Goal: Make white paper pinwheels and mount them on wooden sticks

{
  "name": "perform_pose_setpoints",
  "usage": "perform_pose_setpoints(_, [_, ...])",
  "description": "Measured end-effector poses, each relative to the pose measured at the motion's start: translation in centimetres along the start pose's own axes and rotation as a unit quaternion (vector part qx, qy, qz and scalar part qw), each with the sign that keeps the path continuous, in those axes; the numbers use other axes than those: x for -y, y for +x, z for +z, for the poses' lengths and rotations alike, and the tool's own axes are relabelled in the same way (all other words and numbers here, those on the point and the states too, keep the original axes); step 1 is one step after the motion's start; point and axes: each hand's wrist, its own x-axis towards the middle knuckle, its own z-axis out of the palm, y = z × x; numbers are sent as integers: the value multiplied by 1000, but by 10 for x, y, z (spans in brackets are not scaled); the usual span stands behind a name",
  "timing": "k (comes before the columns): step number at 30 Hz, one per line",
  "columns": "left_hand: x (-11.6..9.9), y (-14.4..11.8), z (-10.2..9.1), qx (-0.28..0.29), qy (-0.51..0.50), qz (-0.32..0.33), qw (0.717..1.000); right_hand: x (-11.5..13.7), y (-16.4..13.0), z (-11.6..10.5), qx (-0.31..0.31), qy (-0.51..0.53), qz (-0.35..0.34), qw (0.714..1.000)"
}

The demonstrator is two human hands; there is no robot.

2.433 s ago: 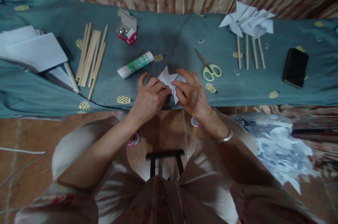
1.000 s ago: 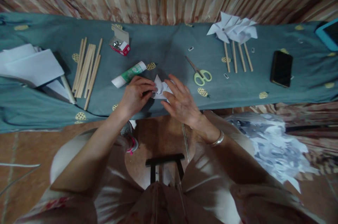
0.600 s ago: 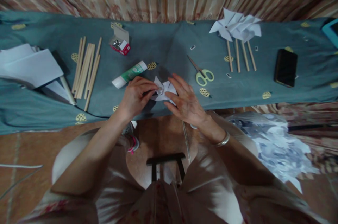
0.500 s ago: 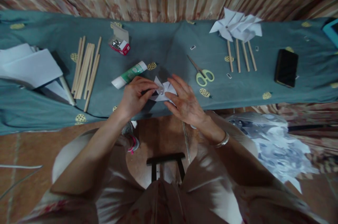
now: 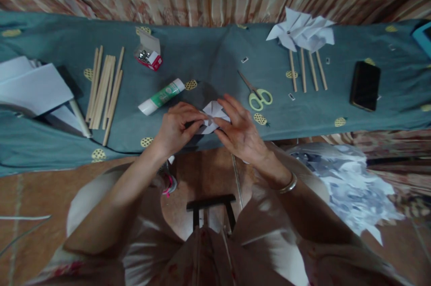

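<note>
A small white paper pinwheel (image 5: pixel 214 110) lies between my hands near the front edge of the table. My left hand (image 5: pixel 180 125) pinches a folded paper point at its middle between thumb and fingertips. From the right, my right hand (image 5: pixel 240 131) grips the pinwheel, thumb and fingers on its centre and right side. The fingers cover part of the folds. Just beyond my left hand lies a green and white glue stick (image 5: pixel 161 96). Scissors with pale green handles (image 5: pixel 260 98) rest to the right of my right hand.
Wooden sticks (image 5: pixel 105 90) and white paper sheets (image 5: pixel 37 88) lie on the left. An open red box of metal pins (image 5: pixel 148 56) stands behind the glue stick. Finished pinwheels on sticks (image 5: pixel 303 32) and a black phone (image 5: pixel 365 86) are on the right. A bag (image 5: pixel 353 187) sits below.
My left fingers have brought a raised paper point down to the pinwheel's centre. My right thumb has shifted inward to the middle. The view has moved slightly.
</note>
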Motion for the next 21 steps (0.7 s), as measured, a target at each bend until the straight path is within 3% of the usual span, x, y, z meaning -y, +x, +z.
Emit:
perform_pose_setpoints(5, [-7, -8, 6, 23, 17, -9, 1000, -5, -9, 0, -30, 23, 6, 999])
perform_pose_setpoints(9, [-7, -11, 7, 3, 27, -16, 999, -8, -12, 2, -60, 32, 16, 998])
perform_pose_setpoints(14, [-4, -10, 8, -24, 71, -20, 997, -5, -11, 4, -50, 32, 28, 998])
perform_pose_setpoints(21, [-7, -5, 10, -5, 97, -50, 994, -2, -11, 6, -51, 10, 25, 998])
